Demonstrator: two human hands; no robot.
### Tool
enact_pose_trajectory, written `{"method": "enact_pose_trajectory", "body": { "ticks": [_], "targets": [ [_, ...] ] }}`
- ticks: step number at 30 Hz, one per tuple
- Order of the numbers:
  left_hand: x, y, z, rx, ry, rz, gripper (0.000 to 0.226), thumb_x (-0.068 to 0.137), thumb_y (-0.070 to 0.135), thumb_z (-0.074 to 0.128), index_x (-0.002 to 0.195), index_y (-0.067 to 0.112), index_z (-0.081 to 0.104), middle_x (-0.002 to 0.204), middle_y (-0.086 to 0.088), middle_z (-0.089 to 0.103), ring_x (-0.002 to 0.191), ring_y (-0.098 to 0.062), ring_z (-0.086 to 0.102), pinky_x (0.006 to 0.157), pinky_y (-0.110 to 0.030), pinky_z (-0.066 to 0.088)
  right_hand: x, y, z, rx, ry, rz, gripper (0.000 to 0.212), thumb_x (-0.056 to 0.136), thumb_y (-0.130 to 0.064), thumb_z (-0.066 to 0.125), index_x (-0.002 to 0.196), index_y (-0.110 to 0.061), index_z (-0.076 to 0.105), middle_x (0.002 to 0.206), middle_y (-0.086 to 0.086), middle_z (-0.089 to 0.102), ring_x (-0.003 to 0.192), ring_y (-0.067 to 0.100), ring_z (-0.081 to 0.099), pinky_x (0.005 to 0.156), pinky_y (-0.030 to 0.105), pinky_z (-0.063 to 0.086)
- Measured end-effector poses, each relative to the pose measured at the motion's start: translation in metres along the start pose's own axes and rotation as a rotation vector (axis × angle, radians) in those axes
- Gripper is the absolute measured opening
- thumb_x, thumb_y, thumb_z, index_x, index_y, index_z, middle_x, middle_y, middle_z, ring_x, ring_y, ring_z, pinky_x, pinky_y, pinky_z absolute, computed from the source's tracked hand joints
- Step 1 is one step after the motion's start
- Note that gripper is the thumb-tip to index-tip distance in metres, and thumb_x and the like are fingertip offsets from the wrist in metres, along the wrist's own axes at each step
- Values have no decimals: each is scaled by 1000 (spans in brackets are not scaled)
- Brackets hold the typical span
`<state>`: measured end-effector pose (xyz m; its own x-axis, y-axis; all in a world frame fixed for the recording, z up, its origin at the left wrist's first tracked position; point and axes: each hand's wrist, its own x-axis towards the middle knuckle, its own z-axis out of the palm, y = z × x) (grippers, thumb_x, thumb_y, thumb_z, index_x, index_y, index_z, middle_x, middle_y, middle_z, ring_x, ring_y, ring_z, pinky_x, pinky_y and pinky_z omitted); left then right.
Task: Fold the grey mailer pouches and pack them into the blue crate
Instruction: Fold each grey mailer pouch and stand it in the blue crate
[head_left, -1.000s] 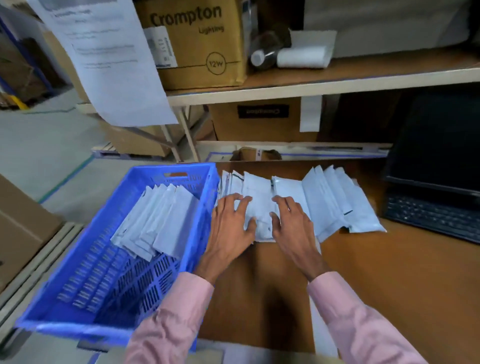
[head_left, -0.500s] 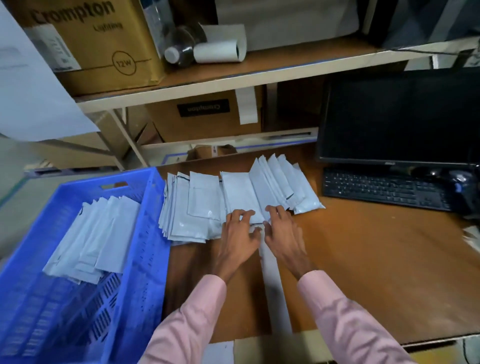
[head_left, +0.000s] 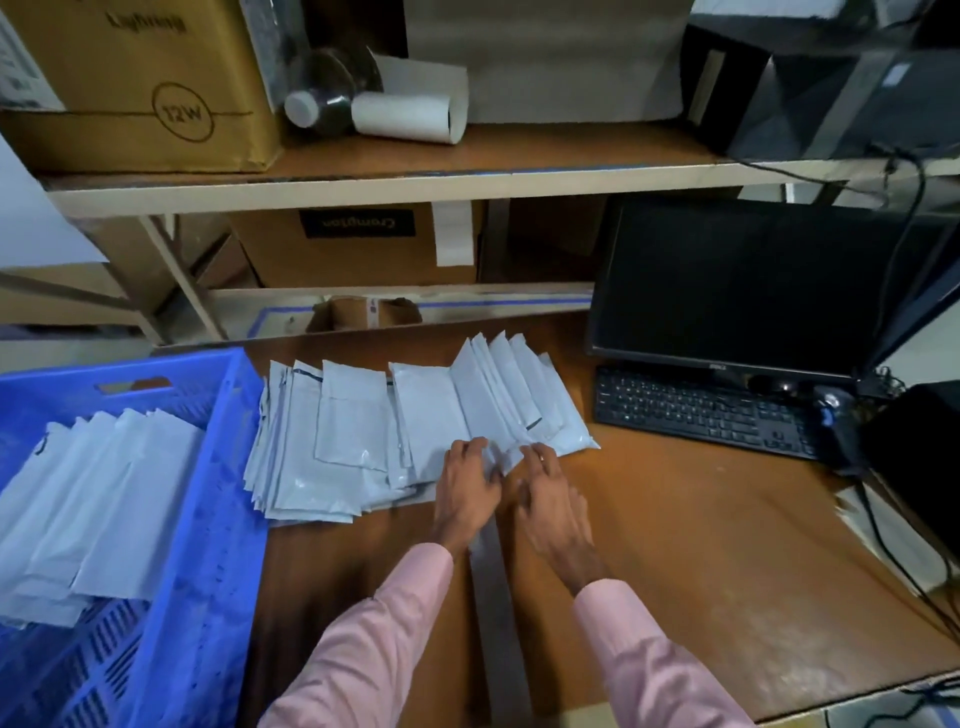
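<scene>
I see the grey mailer pouches (head_left: 363, 441) fanned in an overlapping row across the brown worktop (head_left: 701, 545), just right of the blue crate (head_left: 208, 545). The pouches nearest the crate lie flat in a thick stack; those farther from it lean over one another like fallen cards. My left hand (head_left: 465, 480) and right hand (head_left: 545, 491) sit side by side at the near edge of the row, on the end away from the crate. The left hand's fingers are bent over a crumpled pouch edge and appear to pinch it; the right hand's fingers lie curved on the pouches beside it, and I cannot tell whether they pinch anything. Both pink sleeves (head_left: 374, 649) reach in from the near edge of the worktop, and a grey strip (head_left: 493, 597) runs along the worktop between them.

Inside the crate, a second batch of folded pouches (head_left: 93, 509) leans in an overlapping row against its far left part. On the side of the row away from the crate stand a black keyboard (head_left: 701, 415) and a dark monitor (head_left: 737, 280). Above the row, a shelf (head_left: 389, 182) carries a cardboard box (head_left: 140, 88) marked 12W, a bottle (head_left: 322, 93) lying down and a white paper roll (head_left: 410, 117).
</scene>
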<state>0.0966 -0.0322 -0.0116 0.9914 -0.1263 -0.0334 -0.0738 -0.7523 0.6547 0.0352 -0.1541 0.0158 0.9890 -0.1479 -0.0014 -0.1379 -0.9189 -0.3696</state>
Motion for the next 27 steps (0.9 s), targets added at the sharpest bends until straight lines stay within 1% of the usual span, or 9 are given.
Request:
{"method": "enact_pose_trajectory", "body": {
  "ticks": [4,9,13,15,17,21,24,25,27],
  "targets": [
    [16,11,5,65,42,3,33,99,33,64,130,24,59,130,-5,56,124,-25,52,99,-39,51,6,11,-2,15,-27,-52,66,92,-12,65,151,-20,38,157,-1,35,121,30,62,92,41,57],
    [15,20,12,52,166,-32,20,102,20,57,120,13,63,120,-7,60,113,-25,60,93,-38,54,9,24,-1,24,-45,-171,61,98,-16,59,153,-22,35,158,0,34,119,29,63,92,39,58],
    [-3,30,9,-152,295,-8,8,100,20,61,106,17,60,105,0,59,97,-18,61,85,-33,54,11,37,0,62,-58,-223,68,97,-13,59,158,-20,29,163,1,29,126,31,59,95,43,57],
    [-20,43,0,-315,347,-21,6,101,23,63,103,18,60,100,2,64,93,-16,64,78,-23,55,9,42,0,119,-58,-266,72,94,-11,61,158,-21,29,163,0,28,124,32,59,92,44,58],
    [-39,56,-12,-495,353,-36,8,101,25,67,101,17,63,98,3,70,93,-14,69,74,-16,54,6,44,1,177,-9,-313,76,92,-13,67,157,-22,30,161,0,32,128,30,57,95,42,58],
    [-68,72,-38,-794,296,-33,6,100,21,67,102,15,69,98,1,75,98,-20,73,83,-34,62,-7,37,0,379,198,-358,65,91,-22,75,148,-23,44,148,-2,50,132,20,53,107,38,50],
    [-84,78,-51,-981,317,-65,9,102,15,65,98,8,68,95,-3,73,96,-24,71,85,-41,61,-17,30,-4,518,316,-370,42,94,-20,68,134,-22,58,132,-3,62,120,19,59,98,43,54],
    [-88,78,-54,-1034,335,-70,10,102,16,63,100,8,69,98,-5,73,99,-26,72,85,-43,61,-19,27,-6,562,359,-362,32,98,-25,62,130,-20,62,127,-2,66,115,19,62,95,42,55],
    [-92,73,-57,-1067,398,-68,14,103,20,60,107,10,68,109,-7,74,106,-26,71,83,-42,61,-22,24,-12,647,407,-330,30,105,-36,50,123,-16,65,116,0,70,105,16,65,87,35,56]
  ]
}}
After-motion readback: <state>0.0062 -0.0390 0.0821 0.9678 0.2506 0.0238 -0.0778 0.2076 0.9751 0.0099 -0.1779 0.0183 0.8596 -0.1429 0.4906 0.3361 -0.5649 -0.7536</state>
